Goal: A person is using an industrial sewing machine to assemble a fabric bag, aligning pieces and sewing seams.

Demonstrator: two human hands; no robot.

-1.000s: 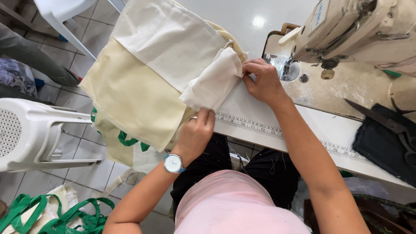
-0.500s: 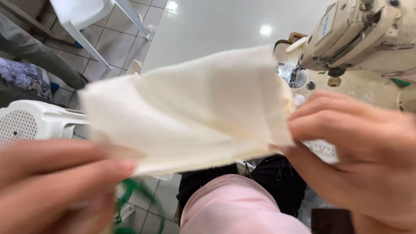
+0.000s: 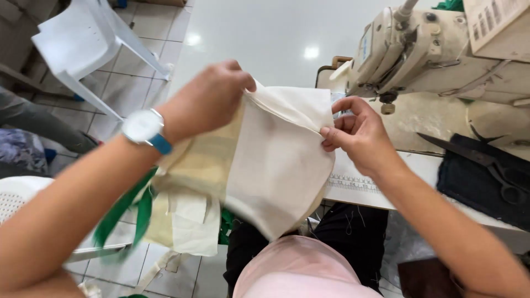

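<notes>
Pinched at 2 points along its top edge, the cream cloth piece (image 3: 276,165) hangs between both hands in the head view. The left hand (image 3: 207,99), with a white-faced watch (image 3: 142,127) on a blue strap at the wrist, has its fingers closed over the upper left corner of the cloth. The right hand (image 3: 359,132) nips the upper right edge between thumb and fingertips, the other fingers curled loosely.

From both grips the cloth drops down and toward the person's lap, its long axis running roughly from the top edge down to a rounded lower end above the pink garment (image 3: 301,270). A yellower layer and green straps (image 3: 124,212) trail off below the left forearm. The right hand is the nearer one to the sewing machine (image 3: 436,55), which stands just beyond it on the white table (image 3: 359,190).

A pale box (image 3: 499,27) with a printed label sits at the top right, behind the machine. A ruled measuring strip runs along the table's front edge. Black scissors (image 3: 486,163) lie on dark cloth to the right. A white plastic chair (image 3: 83,44) stands on the tiled floor at upper left.
</notes>
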